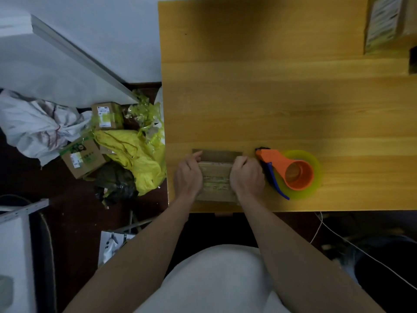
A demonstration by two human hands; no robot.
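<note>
Flanking the box [215,175], left hand [188,177] and right hand [247,177] grip it with curled fingers [240,161].

Packing room: box [216,177], tape dispenser [291,172]

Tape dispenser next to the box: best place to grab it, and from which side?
Probably the blue handle of the tape dispenser: it curves along the side facing the right hand, which grips the box, clear of the yellow roll. Come from the left, away from the orange nose.
</note>
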